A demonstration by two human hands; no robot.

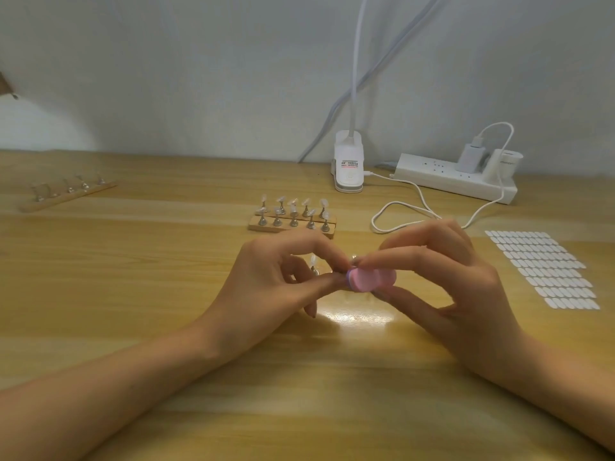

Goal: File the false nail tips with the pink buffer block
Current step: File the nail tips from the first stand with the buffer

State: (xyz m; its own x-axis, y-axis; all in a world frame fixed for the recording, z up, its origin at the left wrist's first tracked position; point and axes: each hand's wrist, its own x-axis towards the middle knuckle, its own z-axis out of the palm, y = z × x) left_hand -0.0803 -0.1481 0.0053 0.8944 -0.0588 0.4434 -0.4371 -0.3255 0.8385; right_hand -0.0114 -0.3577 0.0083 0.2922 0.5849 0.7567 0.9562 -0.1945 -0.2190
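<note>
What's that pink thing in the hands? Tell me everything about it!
The buffer is a small pink block with rounded ends and a purplish layer at its left end; it looks soft like foam and blurry. It lies sideways above the table, pinched by the right hand, fingers on top, thumb beneath. Fingertips of the left hand meet its left end.

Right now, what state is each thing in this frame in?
Pink buffer block: gripped by right hand, lifted.
Small metal nail stand: pinched by left hand, against the block.
Wooden rack of clear nail tips: filled, upright.
White power strip: white charger plugged in.
White sticker sheet: flat on wooden table.
</note>
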